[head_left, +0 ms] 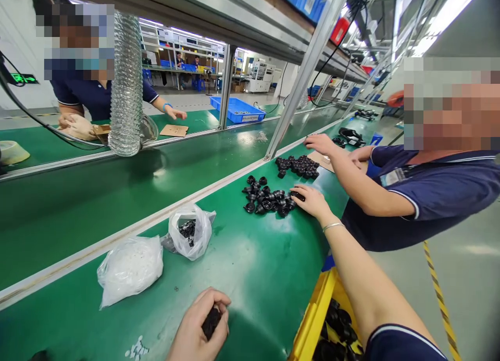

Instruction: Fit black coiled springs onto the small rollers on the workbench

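Observation:
Low in the view, my left hand (203, 324) has its fingers curled round a small black plastic part (211, 322), just above the green bench. My right hand (313, 201) reaches out to the right edge of a loose pile of black round plastic parts (266, 204). Its fingers close over one black part (299, 196), partly hidden beneath them. A silver bangle circles that wrist. To the left of the pile stands an open plastic bag (201, 238) with small black pieces inside. Beside it lies a clear bag of white pieces (130, 267).
A yellow crate (312, 319) of black parts sits below the bench edge. Several small white pieces (136, 349) lie near the front. One co-worker (375, 189) is at my right, by a second black pile (299, 166); another (97, 90) sits across, behind a metal post (300, 74).

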A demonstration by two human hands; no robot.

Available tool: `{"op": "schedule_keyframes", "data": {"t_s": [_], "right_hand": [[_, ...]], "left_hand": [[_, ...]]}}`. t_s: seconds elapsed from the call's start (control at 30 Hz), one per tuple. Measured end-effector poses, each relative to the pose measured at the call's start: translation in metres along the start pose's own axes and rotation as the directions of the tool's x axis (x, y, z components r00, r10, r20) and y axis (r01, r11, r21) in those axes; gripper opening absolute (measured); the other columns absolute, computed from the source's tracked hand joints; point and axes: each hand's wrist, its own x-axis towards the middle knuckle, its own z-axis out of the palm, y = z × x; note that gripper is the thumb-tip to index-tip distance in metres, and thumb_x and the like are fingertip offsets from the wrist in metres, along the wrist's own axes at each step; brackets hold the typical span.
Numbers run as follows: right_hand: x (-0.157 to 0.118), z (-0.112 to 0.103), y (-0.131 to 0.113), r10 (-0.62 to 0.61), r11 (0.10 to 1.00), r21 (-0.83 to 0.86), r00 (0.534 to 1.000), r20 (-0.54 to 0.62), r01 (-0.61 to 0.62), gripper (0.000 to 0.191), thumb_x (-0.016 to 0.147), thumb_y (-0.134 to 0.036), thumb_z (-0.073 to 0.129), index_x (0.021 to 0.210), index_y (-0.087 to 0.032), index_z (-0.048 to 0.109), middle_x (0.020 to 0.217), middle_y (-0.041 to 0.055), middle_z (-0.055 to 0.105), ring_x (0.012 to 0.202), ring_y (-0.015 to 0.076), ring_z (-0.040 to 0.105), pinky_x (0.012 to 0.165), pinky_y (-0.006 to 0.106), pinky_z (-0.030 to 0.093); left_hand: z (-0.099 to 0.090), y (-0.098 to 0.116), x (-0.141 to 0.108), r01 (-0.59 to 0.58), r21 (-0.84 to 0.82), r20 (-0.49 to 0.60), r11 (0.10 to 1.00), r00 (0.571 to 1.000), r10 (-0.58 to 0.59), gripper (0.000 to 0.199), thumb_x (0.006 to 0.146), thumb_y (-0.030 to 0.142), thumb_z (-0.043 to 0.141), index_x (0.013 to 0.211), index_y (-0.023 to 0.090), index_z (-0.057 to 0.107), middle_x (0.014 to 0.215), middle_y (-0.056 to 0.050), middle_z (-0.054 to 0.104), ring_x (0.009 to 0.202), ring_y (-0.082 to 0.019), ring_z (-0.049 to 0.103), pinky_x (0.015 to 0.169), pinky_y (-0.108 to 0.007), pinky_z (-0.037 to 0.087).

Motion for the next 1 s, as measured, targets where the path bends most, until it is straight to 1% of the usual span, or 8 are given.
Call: {"op": "schedule_keyframes", "data": {"t_s": [0.2, 0.27, 0.33, 0.43, 0.6, 0.7, 0.83, 1.0], "right_hand": [[0.056, 0.001, -0.006, 0.055, 0.995, 0.099, 0.973, -0.222, -0.034, 0.038, 0.089, -0.048, 0.059, 0.117, -0.025, 0.069, 0.134, 0.0091, 0.058, 0.119, 0.0294, 0.054, 0.101, 0.052, 0.044], [0.075, -0.004, -0.006, 0.162, 0.98, 0.172, 0.906, -0.391, -0.101, 0.04, 0.094, -0.048, 0.05, 0.119, -0.021, 0.066, 0.134, 0.0118, 0.056, 0.124, 0.0292, 0.049, 0.107, 0.052, 0.039], [0.084, -0.007, -0.003, 0.312, 0.944, 0.268, 0.782, -0.539, -0.191, 0.045, 0.102, -0.04, 0.031, 0.124, -0.014, 0.06, 0.132, 0.0162, 0.053, 0.128, 0.0278, 0.044, 0.111, 0.051, 0.034], [0.07, -0.002, 0.006, 0.483, 0.872, 0.396, 0.633, -0.605, -0.287, 0.038, 0.102, -0.031, 0.031, 0.121, -0.009, 0.056, 0.123, 0.016, 0.055, 0.123, 0.0242, 0.047, 0.109, 0.046, 0.036], [0.003, 0.022, 0.016, 0.688, 0.717, 0.571, 0.535, -0.49, -0.399, 0.028, 0.098, -0.037, 0.051, 0.105, -0.012, 0.059, 0.106, 0.0079, 0.06, 0.106, 0.0203, 0.056, 0.098, 0.043, 0.044], [-0.039, 0.026, 0.01, 0.711, 0.668, 0.626, 0.596, -0.374, -0.403, 0.029, 0.092, -0.04, 0.06, 0.101, -0.012, 0.061, 0.097, 0.0055, 0.061, 0.095, 0.0177, 0.058, 0.093, 0.041, 0.047], [-0.097, 0.01, -0.026, 0.602, 0.682, 0.665, 0.75, -0.273, -0.305, 0.035, 0.087, -0.042, 0.061, 0.106, -0.012, 0.064, 0.097, 0.0069, 0.063, 0.087, 0.0171, 0.059, 0.087, 0.039, 0.049], [-0.162, -0.02, -0.116, 0.223, 0.697, 0.716, 0.959, -0.175, -0.031, 0.032, 0.089, -0.044, 0.055, 0.103, -0.016, 0.064, 0.101, 0.0089, 0.065, 0.09, 0.0185, 0.063, 0.083, 0.035, 0.052]], "left_hand": [[-0.001, -0.011, 0.001, 0.008, -0.034, 0.055, 0.999, 0.998, -0.006, 0.018, 0.095, 0.032, 0.048, 0.096, 0.02, 0.062, 0.083, -0.005, 0.059, 0.065, -0.013, 0.061, 0.068, -0.024, 0.049], [-0.003, -0.013, 0.001, 0.015, -0.046, 0.119, 0.999, 0.993, -0.01, 0.018, 0.096, 0.032, 0.048, 0.098, 0.019, 0.061, 0.084, -0.005, 0.059, 0.063, -0.013, 0.061, 0.065, -0.023, 0.049], [-0.003, -0.011, 0.0, 0.018, -0.044, 0.1, 0.999, 0.995, -0.013, 0.018, 0.098, 0.032, 0.046, 0.097, 0.019, 0.06, 0.083, -0.006, 0.058, 0.066, -0.013, 0.06, 0.065, -0.023, 0.049], [0.0, -0.002, -0.001, 0.019, -0.031, 0.002, 0.999, 1.0, -0.019, 0.021, 0.099, 0.031, 0.043, 0.093, 0.019, 0.059, 0.08, -0.004, 0.058, 0.067, -0.012, 0.058, 0.067, -0.023, 0.046], [0.001, 0.005, -0.001, -0.003, -0.017, -0.002, 1.0, 1.0, 0.003, 0.017, 0.097, 0.029, 0.046, 0.091, 0.02, 0.059, 0.08, -0.003, 0.059, 0.073, -0.014, 0.059, 0.071, -0.024, 0.044], [-0.002, 0.002, 0.0, 0.022, 0.004, 0.013, 1.0, 1.0, -0.022, 0.016, 0.096, 0.029, 0.047, 0.093, 0.019, 0.059, 0.083, -0.004, 0.061, 0.078, -0.016, 0.06, 0.074, -0.025, 0.044], [-0.007, -0.001, 0.004, 0.023, 0.057, 0.101, 0.998, 0.994, -0.029, 0.015, 0.096, 0.029, 0.048, 0.096, 0.019, 0.059, 0.085, -0.004, 0.063, 0.08, -0.017, 0.061, 0.075, -0.027, 0.046], [-0.01, 0.003, 0.011, -0.047, 0.138, 0.096, 0.989, 0.995, 0.034, 0.017, 0.095, 0.031, 0.048, 0.099, 0.018, 0.059, 0.09, -0.005, 0.062, 0.086, -0.019, 0.061, 0.083, -0.032, 0.046]]}}
